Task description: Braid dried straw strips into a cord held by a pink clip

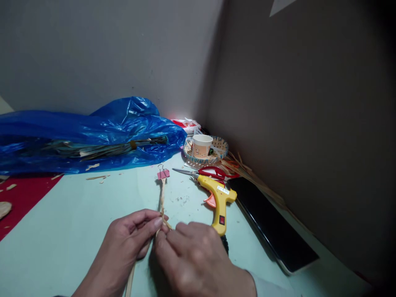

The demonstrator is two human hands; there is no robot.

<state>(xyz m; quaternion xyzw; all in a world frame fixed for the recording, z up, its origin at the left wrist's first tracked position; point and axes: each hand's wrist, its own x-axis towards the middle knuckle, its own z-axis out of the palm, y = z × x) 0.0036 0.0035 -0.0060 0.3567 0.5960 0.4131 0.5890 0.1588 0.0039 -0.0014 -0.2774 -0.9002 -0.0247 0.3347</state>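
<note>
A thin braid of pale straw strips (161, 197) lies on the light green table, its far end held by a pink binder clip (163, 173). My left hand (130, 241) pinches the near end of the braid between thumb and fingers. My right hand (194, 258) is closed on the same strands just beside it, fingertips touching those of the left. Loose strand ends run down under my hands (130, 282).
A yellow glue gun (218, 199) lies right of the braid, red-handled scissors (210, 172) behind it. A small woven basket (221, 149) holds a paper cup (201, 145). A blue plastic bag (93, 136) of straw lies at the back left. A black flat device (272, 225) lies along the right wall.
</note>
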